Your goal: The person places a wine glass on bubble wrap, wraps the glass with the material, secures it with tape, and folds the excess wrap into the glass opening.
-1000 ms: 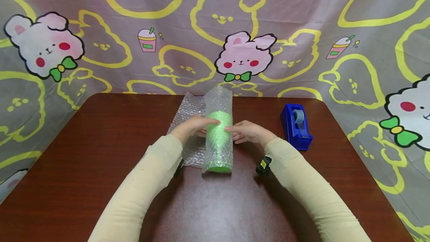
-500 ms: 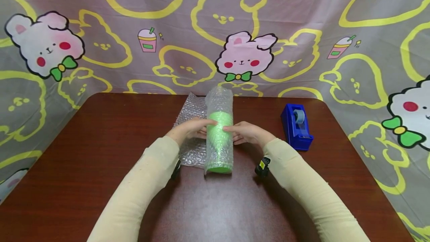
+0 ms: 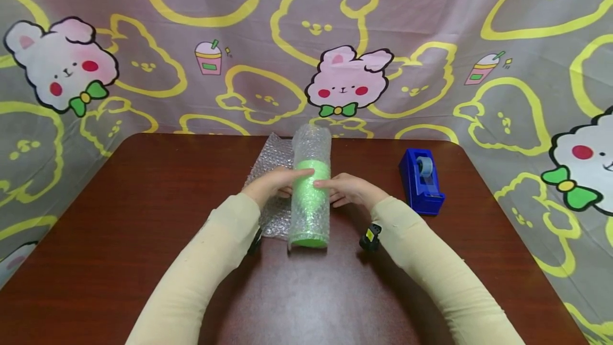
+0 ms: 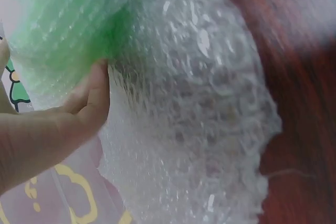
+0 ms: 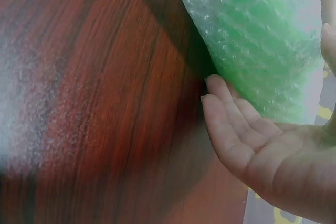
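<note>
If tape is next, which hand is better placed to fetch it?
Probably the right hand: the blue tape dispenser stands on its side of the wrapped green cylinder. The left hand is on the other side, by the loose bubble wrap.

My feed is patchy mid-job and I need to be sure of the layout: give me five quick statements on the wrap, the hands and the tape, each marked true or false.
1. The green cylinder has bubble wrap around it. True.
2. The left grip and the right grip both touch the wrapped bundle. True.
3. The loose part of the bubble wrap extends to the person's right of the bundle. False: it extends to the left.
4. The blue tape dispenser is to the person's right of the right grip. True.
5. The right grip is on the tape dispenser. False: it is on the bundle, apart from the dispenser.
</note>
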Action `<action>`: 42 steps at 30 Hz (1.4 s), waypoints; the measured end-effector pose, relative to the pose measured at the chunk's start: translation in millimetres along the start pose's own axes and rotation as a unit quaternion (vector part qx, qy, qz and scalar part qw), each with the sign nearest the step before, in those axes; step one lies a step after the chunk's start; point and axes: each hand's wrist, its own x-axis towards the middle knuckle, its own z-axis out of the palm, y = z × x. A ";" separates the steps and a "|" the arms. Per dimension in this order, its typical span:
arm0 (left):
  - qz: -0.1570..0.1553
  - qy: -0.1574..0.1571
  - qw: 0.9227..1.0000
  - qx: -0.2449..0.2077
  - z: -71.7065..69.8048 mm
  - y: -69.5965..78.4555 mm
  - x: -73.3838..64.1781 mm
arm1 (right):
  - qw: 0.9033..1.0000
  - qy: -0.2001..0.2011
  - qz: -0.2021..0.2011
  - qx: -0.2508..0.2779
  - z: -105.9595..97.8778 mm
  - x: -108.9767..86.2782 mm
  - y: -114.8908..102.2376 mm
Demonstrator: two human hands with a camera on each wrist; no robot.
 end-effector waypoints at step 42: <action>-0.010 -0.021 0.999 -0.044 -11.0 -4.0 -4.5 | 0.998 -0.048 -0.026 0.041 -1.3 2.2 5.6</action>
